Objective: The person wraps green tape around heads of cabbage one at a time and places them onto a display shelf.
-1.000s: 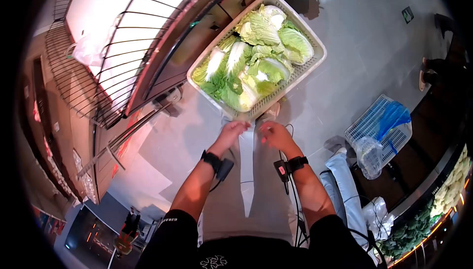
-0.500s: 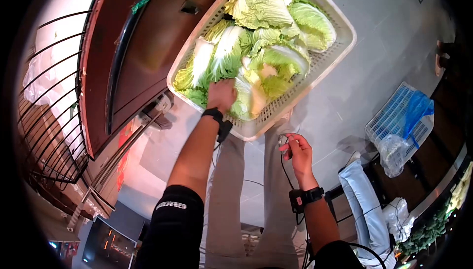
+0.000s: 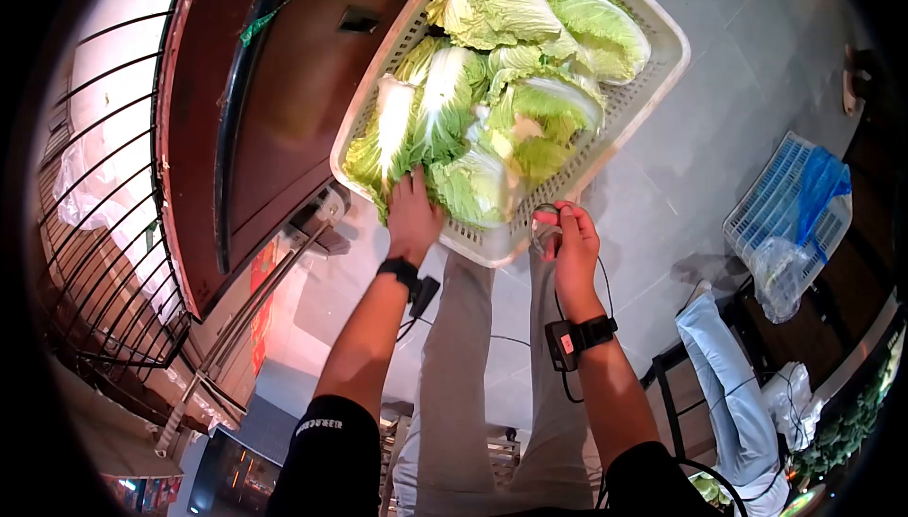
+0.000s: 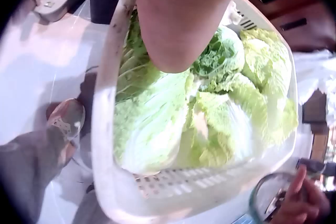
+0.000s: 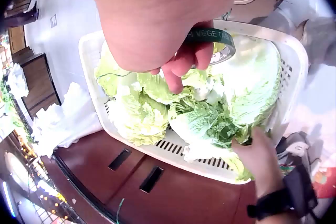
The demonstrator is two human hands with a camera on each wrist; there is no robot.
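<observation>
A pale plastic basket (image 3: 670, 63) holds several napa cabbages (image 3: 443, 105), their white stems and frilly green leaves showing. My left hand (image 3: 414, 219) reaches over the basket's near left side. Its fingers rest on the leafy end of a cabbage (image 3: 392, 129), and in the right wrist view that hand (image 5: 260, 155) shows thumb and fingers apart against the leaves. By the near right rim, my right hand (image 3: 575, 243) holds a roll of tape (image 3: 546, 231) in its fingers. The tape roll (image 5: 210, 36) is dark green with white lettering, partly hidden by the hand.
Left of the basket stand a dark red cabinet (image 3: 293, 91) and a black wire rack (image 3: 113, 167). On the right, a white crate (image 3: 771, 191) carries blue and clear plastic bags. A person's light blue trouser legs (image 3: 724, 375) are at lower right. My own legs stand below the basket.
Both hands were together before the basket. My left hand reached onto the cabbages, then drew slightly back toward the near rim. My right hand rose toward the rim with the tape roll.
</observation>
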